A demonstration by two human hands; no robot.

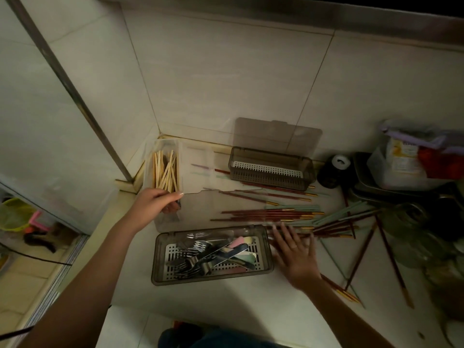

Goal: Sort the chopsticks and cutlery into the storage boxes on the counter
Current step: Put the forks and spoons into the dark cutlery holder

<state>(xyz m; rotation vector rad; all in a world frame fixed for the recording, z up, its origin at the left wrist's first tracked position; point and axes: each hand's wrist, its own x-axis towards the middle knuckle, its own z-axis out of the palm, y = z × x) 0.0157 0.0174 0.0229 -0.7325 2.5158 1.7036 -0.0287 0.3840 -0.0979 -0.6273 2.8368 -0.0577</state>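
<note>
1. The left hand (157, 200) reaches forward from the lower left with the forearm stretched out and the wrist bent down over the near end of the clear box (164, 182); its fingers curl over the box's near edge, though whether they pinch anything there cannot be told; the pale wooden chopsticks (165, 172) lie in this box, fanned toward the wall corner.
2. The right hand (295, 249) comes in from the lower right, palm down and fingers spread flat on the counter (251, 297); its fingertips rest on the near ends of the loose red-brown chopsticks (271, 214), which lie in a rough bundle with pale green chopsticks (349, 212) between the boxes.
3. The near grey box (212, 256) sits just beside the right hand, holding forks and pastel-handled cutlery (213, 254) on its slotted tray.
4. The far grey box (271, 172) stands against the wall, lid raised, with chopsticks lying in front of it.
</note>
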